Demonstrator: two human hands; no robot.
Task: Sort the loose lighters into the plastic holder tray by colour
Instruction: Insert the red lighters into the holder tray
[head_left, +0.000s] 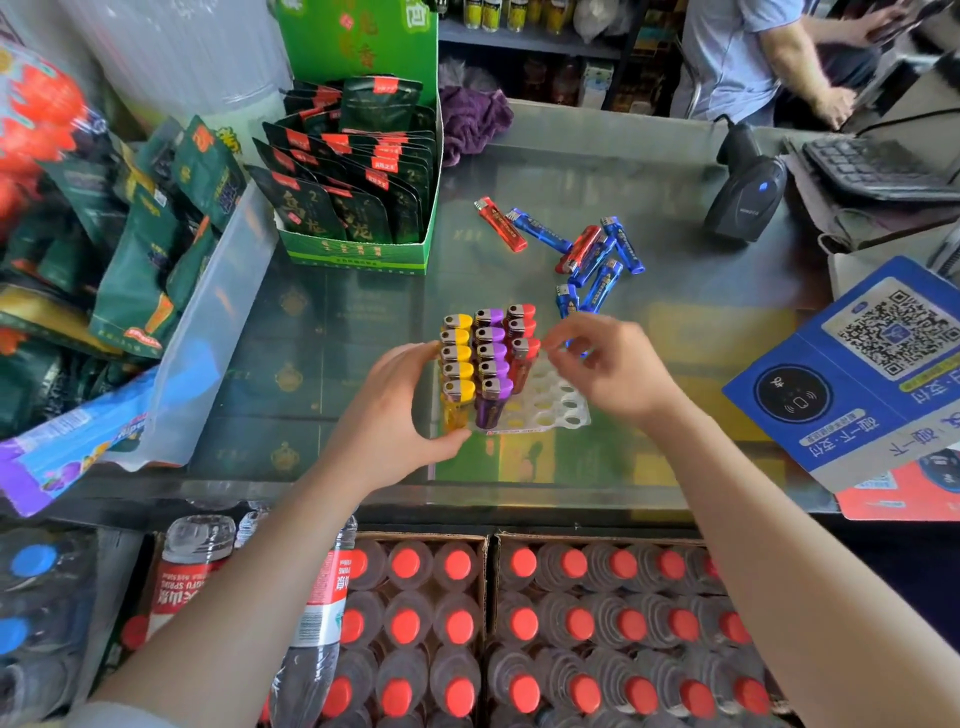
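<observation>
both bare forearms reached forward from the bottom of the view over the glass bench (675, 208), converging on the clear plastic holder tray (563, 410) near the bench's front edge. the left hand (395, 410) cupped the tray's left side, its fingers (415, 356) curled along the far left edge beside the yellow lighters (457, 358) and its thumb pressed against the near left corner, so the hand was clamped on the tray. the right hand (608, 369) hovered over the tray's right side with the wrist bent inward, its thumb and forefinger drawn close together just beside the nearest of the red lighters (522, 338); whether they actually touched that lighter could not be told. in the tray, a column of five yellow lighters stood upright on the left, a column of five purple lighters (491, 358) beside it, and three red ones in the third column at the far end, while the oval slots toward the right and front stood open. farther back on the bench lay the loose lighters (587, 249), a scattered heap of blue and red ones lying flat, some overlapping, well apart from the tray. one blue lighter (566, 301) lay nearest, just beyond the right hand.
</observation>
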